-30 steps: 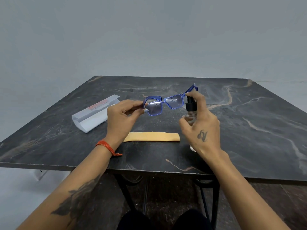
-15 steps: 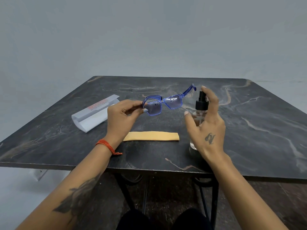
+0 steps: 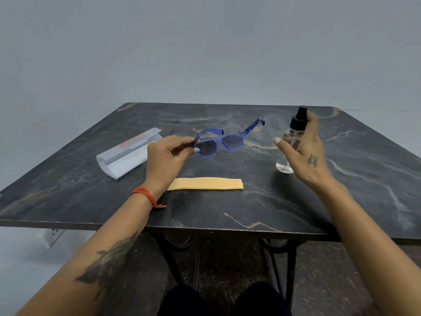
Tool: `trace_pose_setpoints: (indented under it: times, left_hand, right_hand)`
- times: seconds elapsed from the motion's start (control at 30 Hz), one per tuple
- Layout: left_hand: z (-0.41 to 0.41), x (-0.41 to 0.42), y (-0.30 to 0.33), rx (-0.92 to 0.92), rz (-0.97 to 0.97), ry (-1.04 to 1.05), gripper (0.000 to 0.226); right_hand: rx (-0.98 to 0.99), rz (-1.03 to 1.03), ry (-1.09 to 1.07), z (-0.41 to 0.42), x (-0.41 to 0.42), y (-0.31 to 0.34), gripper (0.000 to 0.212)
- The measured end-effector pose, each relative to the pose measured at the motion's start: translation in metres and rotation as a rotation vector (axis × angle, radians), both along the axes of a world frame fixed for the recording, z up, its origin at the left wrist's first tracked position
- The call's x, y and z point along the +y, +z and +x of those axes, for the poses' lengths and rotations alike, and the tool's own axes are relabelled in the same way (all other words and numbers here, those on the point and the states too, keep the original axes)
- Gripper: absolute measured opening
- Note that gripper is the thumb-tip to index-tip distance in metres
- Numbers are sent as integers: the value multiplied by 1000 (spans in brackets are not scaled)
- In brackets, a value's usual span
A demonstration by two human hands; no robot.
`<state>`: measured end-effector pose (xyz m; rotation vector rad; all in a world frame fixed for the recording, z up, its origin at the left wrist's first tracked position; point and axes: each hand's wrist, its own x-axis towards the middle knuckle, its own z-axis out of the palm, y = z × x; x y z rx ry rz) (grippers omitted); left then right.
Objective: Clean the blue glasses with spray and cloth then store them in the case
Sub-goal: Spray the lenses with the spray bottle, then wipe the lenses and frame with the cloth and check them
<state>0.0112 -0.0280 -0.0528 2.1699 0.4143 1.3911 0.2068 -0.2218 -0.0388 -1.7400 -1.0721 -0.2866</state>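
The blue glasses (image 3: 219,142) are held above the table (image 3: 250,215) by the left hand (image 3: 168,156), whose thumb and fingers are pinched on the left end of the frame where the temple joins it. In this way both lenses are kept free of fingers and turned toward the person, presumably so that spray and cloth can reach them. The far temple is left unfolded and points away toward the back of the table.

The spray bottle (image 3: 290,142) is gripped by the right hand (image 3: 305,151), fingers wrapped round the clear body and the thumb stretched out on the near side. It is carried well apart from the glasses, off to the right; whether its base rests on the table or hangs just above it cannot be told for certain from this angle. The nozzle is not aimed at the lenses, so the spraying step is judged to be finished or paused.

The yellow cloth (image 3: 205,184) lies flat on the table near the person, within easy reach for wiping. The white case (image 3: 129,153) lies open at the left, ready for storage.
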Motion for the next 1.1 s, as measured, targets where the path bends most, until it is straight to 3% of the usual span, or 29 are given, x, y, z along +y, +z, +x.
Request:
trace_pose_setpoints:
  times: [0.5,0.6,0.7,0.8,0.93,1.03,1.1]
  left_hand:
    - [0,1,-1,50,-41,27,24]
    - [-1,0,-1,43,-73,26,24]
    - [-1,-1,0,48,-95,35,24]
    - [0,0,1,54,-130,34,25]
    - [-2,1,2,29,-197,19,25]
    - [-3,2,3,-3,-255,9,24]
    - [-3,2,4,-8,-266,7,26]
  right_hand:
    - [23,-35,-32,6,3,-11,81]
    - [31,36,-85,-7,-3,-8,88]
    - [-143,252,-223,-33,-4,2,70]
    - [-369,325,-176,-59,6,10,38]
    - [-411,186,127,-87,33,8,11]
    - [-358,-109,352,-97,54,4,11]
    - [-376,-306,388,-98,67,2,15]
